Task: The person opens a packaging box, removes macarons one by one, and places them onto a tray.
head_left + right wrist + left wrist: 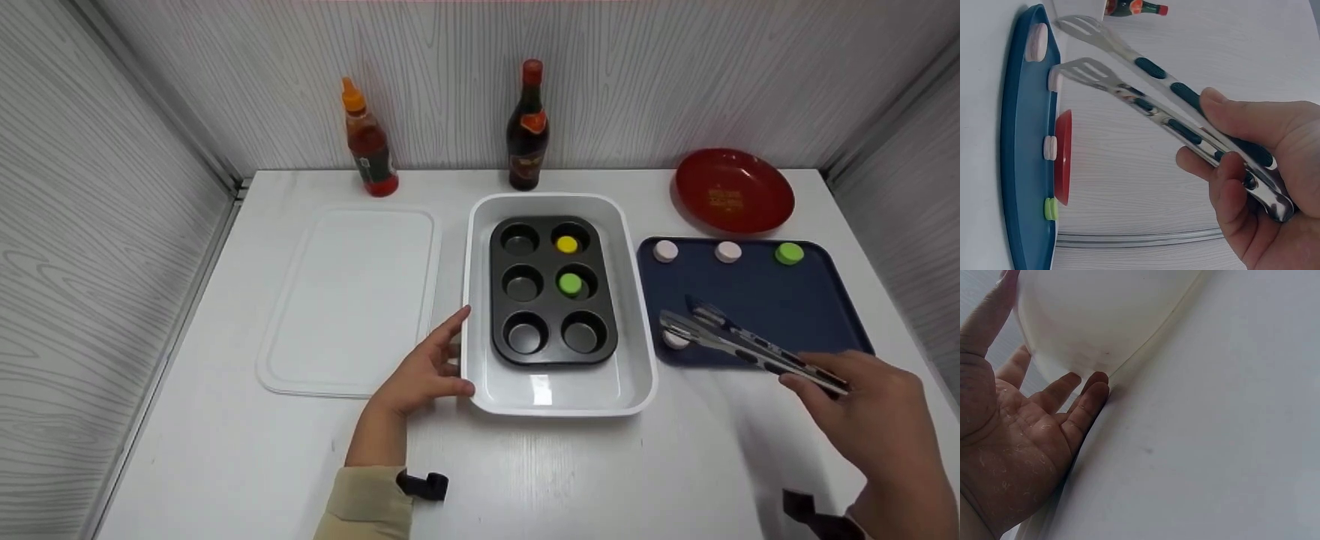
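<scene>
While the right hand point(874, 412) is grasping metal tongs point(1184, 130), we see their slotted tips standing apart over a navy tray point(795, 300) by the table's point(525, 480) right edge. Below one tip, near the tray's near left corner, sits a pale macaron point(675, 342), partly hidden; whether the metal touches it we cannot tell. Along the tray's far edge we find two more pale macarons point(727, 252) and, toward the far right corner, a light green macaron point(789, 253). Left of the tray, about midway between the table's left and right edges, stands a white bin point(559, 412) with a dark muffin tin point(551, 307) inside. In the tin's right column we see a yellow piece point(567, 244) in the far cup and a green piece point(570, 284) in the middle one. The left hand point(420, 375) touches the bin's left side, its grip released, the fingers spread. Beside it, toward the table's left edge, lies a flat white board point(352, 300). By the table's far right corner we have a red dish point(757, 202), just behind the tray. Close to the far edge stand a dark bottle point(529, 135), behind the bin, and, further left, a sauce bottle point(370, 154) with an orange cap.
</scene>
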A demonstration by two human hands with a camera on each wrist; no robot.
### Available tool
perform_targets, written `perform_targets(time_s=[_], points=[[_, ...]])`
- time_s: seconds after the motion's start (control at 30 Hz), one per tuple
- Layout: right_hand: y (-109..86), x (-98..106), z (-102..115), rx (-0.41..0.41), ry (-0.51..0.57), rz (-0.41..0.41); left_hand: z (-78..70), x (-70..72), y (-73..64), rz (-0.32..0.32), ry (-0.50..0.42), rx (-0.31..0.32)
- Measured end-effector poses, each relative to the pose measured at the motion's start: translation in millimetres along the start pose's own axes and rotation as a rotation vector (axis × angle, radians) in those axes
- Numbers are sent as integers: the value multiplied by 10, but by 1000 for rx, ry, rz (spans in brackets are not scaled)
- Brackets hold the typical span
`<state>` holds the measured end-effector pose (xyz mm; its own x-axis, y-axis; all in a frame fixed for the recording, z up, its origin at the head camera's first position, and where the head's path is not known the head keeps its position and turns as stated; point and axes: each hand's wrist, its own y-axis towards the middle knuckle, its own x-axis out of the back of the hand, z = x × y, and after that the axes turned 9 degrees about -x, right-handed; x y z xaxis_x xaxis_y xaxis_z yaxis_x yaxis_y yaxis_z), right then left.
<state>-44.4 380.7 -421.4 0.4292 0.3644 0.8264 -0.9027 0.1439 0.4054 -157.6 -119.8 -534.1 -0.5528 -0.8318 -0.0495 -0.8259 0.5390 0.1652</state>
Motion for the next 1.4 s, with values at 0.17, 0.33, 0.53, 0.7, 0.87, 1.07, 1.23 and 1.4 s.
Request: perform_targets(time_s=[0.17, 0.33, 0.53, 0.7, 0.87, 1.07, 1.23, 1.4], points=[[28, 18, 16, 17, 15, -40, -12, -3, -1, -6, 8, 7], [102, 25, 93, 42, 51, -85, -26, -4, 5, -7, 4, 17], [216, 25, 239, 76, 121, -93, -11, -7, 10, -3, 13, 19], [311, 9, 345, 108, 157, -97, -18, -15, 23, 1, 17, 24], [396, -26, 451, 88, 226, -128, -17, -13, 24, -2, 12, 23], [480, -114, 564, 68, 323, -153, -26, -22, 11, -1, 5, 17], [507, -232, 652, 63, 337, -125, -16, -12, -3, 7, 5, 8], [525, -385, 751, 2, 317, -41, -19, -1, -7, 6, 7, 7]])
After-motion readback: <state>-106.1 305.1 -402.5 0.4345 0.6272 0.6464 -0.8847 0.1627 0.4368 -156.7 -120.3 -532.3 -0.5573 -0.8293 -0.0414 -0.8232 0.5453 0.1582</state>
